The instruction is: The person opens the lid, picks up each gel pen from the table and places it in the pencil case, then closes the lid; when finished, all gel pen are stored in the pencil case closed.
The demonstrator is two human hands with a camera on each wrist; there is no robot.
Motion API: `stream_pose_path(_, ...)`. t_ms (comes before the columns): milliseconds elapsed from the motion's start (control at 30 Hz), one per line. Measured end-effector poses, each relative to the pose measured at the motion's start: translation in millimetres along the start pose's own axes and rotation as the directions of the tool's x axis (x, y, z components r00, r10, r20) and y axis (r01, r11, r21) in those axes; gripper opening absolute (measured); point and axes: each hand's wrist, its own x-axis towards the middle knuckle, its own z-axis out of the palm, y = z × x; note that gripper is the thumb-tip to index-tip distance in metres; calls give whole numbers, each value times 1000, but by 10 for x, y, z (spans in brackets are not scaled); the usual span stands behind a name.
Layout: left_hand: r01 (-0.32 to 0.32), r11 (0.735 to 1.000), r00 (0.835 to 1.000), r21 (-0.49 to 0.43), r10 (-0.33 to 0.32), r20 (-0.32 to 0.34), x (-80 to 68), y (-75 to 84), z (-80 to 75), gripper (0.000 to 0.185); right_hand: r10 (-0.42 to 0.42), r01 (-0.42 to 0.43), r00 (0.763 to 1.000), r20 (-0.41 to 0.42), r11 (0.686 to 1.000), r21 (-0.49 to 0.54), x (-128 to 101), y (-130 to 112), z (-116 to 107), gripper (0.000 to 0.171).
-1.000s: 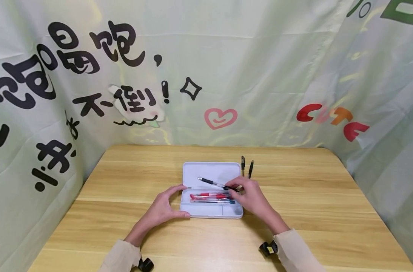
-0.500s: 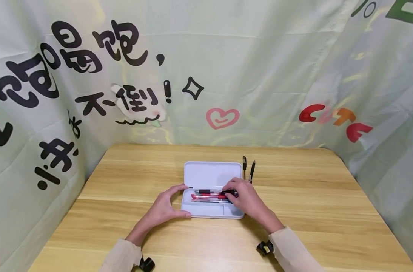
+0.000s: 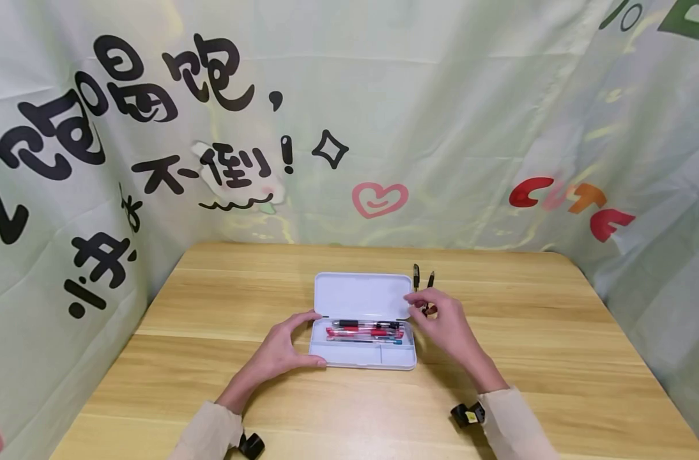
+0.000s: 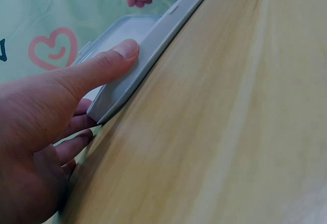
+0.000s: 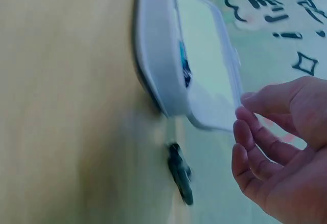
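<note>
A white pencil case (image 3: 349, 354) lies with its lid (image 3: 361, 295) folded back. In its rear compartment a black pen (image 3: 348, 324) lies beside red pens (image 3: 349, 332) and one with a teal end (image 3: 394, 341). My left hand (image 3: 275, 351) holds the case's left end; in the left wrist view the thumb (image 4: 110, 64) presses the front wall. My right hand (image 3: 448, 322) hovers by the lid's right edge, its fingers loosely bent around nothing. Two black pens, one capped (image 3: 416, 276) and one with a pointed tip (image 3: 431, 278), lie just behind it.
The wooden table (image 3: 223, 287) surrounds the case. A printed curtain (image 3: 441, 128) hangs along the table's back and sides. Small black devices (image 3: 468, 415) sit at both wrists.
My right hand lowered the black pen into the case's rear compartment, let it go, and moved right toward the two pens outside. My left hand stayed on the case.
</note>
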Motion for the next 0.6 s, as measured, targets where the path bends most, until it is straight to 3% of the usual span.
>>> stream_pose_path(267,-12,1000,1000,-4,12,0,7,-10,0,95,150,-154,983,-104,987,-34,24,154,-164,30)
stream_pose_path(600,-2,1000,1000,-4,2,1,-4,3,5,95,303,-303,953,-11,948,-102,71,337,-136,45)
